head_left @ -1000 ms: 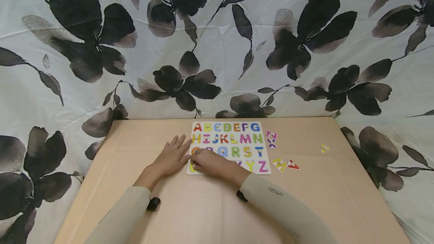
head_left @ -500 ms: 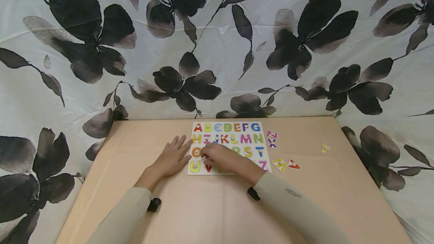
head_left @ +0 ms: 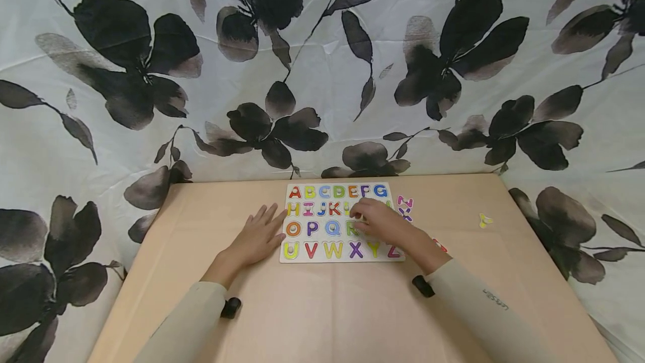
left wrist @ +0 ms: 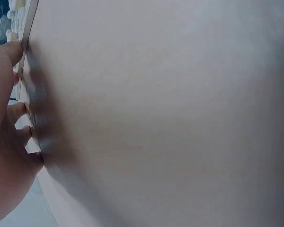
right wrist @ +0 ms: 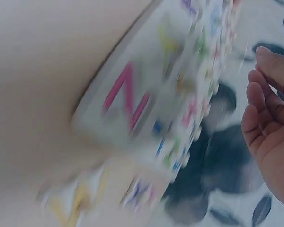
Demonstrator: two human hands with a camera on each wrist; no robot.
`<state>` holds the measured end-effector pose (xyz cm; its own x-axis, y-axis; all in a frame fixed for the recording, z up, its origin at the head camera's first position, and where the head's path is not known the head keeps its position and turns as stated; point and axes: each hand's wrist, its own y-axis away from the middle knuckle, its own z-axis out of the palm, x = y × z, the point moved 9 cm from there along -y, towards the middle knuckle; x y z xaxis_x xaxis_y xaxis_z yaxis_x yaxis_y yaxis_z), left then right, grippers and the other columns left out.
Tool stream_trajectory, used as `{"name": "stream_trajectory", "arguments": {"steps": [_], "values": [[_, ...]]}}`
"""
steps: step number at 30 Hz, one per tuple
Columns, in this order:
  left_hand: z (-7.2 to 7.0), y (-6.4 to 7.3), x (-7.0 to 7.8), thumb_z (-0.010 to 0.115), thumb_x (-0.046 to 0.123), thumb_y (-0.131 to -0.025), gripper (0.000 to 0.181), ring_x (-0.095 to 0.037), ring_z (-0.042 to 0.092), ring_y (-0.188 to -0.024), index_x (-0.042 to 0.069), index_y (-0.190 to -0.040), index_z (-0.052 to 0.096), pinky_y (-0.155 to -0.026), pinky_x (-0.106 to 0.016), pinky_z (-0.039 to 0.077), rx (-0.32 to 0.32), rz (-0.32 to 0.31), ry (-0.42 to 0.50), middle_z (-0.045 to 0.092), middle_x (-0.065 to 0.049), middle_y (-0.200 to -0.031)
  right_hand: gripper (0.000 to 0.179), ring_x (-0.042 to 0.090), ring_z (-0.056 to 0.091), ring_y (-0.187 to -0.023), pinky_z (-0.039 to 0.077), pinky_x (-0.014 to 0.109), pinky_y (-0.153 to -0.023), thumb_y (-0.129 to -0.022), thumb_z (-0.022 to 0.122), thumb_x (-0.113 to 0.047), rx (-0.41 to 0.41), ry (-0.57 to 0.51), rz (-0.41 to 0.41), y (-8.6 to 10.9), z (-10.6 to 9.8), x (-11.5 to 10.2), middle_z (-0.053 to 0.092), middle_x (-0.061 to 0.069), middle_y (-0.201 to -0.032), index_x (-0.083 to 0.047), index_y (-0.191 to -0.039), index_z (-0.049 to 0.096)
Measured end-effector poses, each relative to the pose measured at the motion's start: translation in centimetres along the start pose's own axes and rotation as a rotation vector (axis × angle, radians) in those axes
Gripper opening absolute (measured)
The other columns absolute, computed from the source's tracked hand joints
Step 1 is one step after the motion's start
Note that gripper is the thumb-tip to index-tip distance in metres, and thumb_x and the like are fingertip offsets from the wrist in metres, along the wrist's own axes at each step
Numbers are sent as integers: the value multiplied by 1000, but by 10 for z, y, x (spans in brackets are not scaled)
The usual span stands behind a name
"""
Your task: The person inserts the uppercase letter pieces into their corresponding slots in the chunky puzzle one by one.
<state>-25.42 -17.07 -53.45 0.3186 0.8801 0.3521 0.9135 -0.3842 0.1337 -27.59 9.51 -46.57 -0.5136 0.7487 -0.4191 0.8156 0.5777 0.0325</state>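
A white alphabet puzzle board with rows of colourful letters lies at the far side of the table. My left hand rests flat with spread fingers on the table, its fingertips at the board's left edge; the left wrist view shows the thumb against that edge. Over the board's right part hovers my right hand, hiding several letters. In the right wrist view its fingers are loosely bent with nothing visible between them. To the board's right lie a pink N piece and a purple X piece.
A small yellow piece lies farther right on the table. My right forearm partly hides a red piece; a blurred yellow piece shows in the right wrist view. A floral cloth hangs behind the table.
My right hand has moved right, from the board's lower left corner to its right part, uncovering the O, P, U, V and W letters. My left hand has stayed in place.
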Motion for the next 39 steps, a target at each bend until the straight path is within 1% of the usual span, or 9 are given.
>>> {"name": "stream_trajectory", "arguments": {"steps": [5, 10, 16, 22, 26, 30, 32, 35, 39], "values": [[-1, 0, 0, 54, 41, -106, 65, -45, 15, -158, 18, -163, 33, -123, -71, 16, 7, 6, 10, 21, -17, -171, 24, 17, 61, -92, 58, 33, -83, -93, 78, -19, 17, -13, 121, 26, -19, 45, 67, 0, -103, -9, -114, 73], [0, 0, 0, 54, 41, -106, 66, -45, 16, -158, 19, -164, 32, -123, -71, 17, 9, 9, 2, 22, -17, -171, 19, 17, 59, -89, 58, 33, -81, -93, 77, -17, 20, 6, 215, 57, -28, 83, 65, 0, -98, -9, -109, 73], [0, -1, 0, 53, 42, -106, 66, -45, 15, -158, 19, -164, 31, -124, -70, 16, 2, 3, 2, 21, -17, -172, 15, 15, 60, -87, 58, 30, -77, -92, 77, -14, 16, -5, 264, 93, -32, 112, 66, -2, -95, -9, -106, 75], [-1, 0, 1, 52, 42, -107, 65, -45, 15, -158, 19, -164, 32, -123, -71, 16, -3, 1, 1, 21, -18, -171, 16, 13, 58, -84, 56, 25, -73, -88, 82, -16, 4, -23, 268, 117, -27, 130, 65, -3, -92, -10, -102, 75], [-2, 0, 2, 53, 41, -106, 65, -46, 17, -158, 18, -163, 33, -123, -71, 17, 6, 5, 3, 22, -18, -171, 18, 10, 56, -79, 52, 24, -68, -84, 86, -16, 22, -2, 225, 129, -23, 137, 63, -4, -87, -11, -96, 75], [0, 0, 1, 52, 43, -106, 65, -45, 15, -158, 19, -164, 32, -123, -71, 16, -8, 0, 2, 21, -18, -171, 17, 6, 56, -77, 52, 23, -67, -82, 87, -13, 49, -5, 189, 140, -21, 143, 62, -6, -85, -13, -93, 74], [1, -1, 1, 51, 44, -107, 65, -45, 15, -158, 19, -164, 31, -124, -70, 16, -14, -4, -1, 20, -17, -172, 16, 5, 55, -77, 52, 24, -66, -83, 85, -11, 54, -11, 176, 144, -20, 144, 61, -7, -84, -13, -93, 73], [1, -2, 0, 51, 44, -106, 66, -45, 15, -159, 19, -164, 30, -124, -70, 17, -14, -12, -11, 20, -17, -172, 15, 5, 55, -77, 52, 24, -67, -85, 83, -8, 57, -18, 185, 147, -19, 146, 61, -8, -84, -14, -93, 73], [1, -1, -1, 52, 44, -106, 67, -45, 14, -159, 20, -164, 31, -124, -70, 17, -13, -20, -15, 20, -16, -172, 13, 6, 54, -77, 52, 24, -67, -86, 81, -7, 38, -21, 207, 147, -17, 147, 61, -8, -83, -14, -94, 72]]}}
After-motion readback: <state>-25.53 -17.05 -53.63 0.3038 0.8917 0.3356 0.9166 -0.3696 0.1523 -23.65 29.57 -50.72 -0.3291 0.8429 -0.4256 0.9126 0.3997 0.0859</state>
